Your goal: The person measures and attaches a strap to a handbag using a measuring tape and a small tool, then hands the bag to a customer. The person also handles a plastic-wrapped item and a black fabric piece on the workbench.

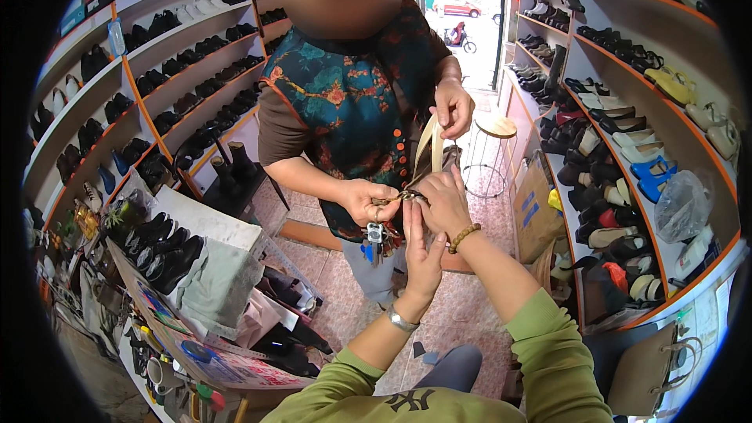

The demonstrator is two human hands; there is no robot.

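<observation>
A person in a teal flowered vest stands in front of me, holding a small brown bag (448,158) by its tan strap (429,143). Their lower hand (368,200) pinches a metal piece at the bag, with a bunch of keys (374,236) hanging below it. My right hand (444,202), with a wooden bead bracelet on the wrist, has its fingers on the same metal piece at the bag. Just beneath is my left hand (421,254), wearing a silver watch, raised with its fingers up against the bag and the other person's hand.
Shoe shelves line both walls, dark shoes on the left (168,70), mixed sandals and pumps on the right (619,141). A round wooden stool (495,127) stands behind the person. A cluttered counter with shoes and cloth (205,286) lies at my lower left. A brown handbag (654,364) sits lower right.
</observation>
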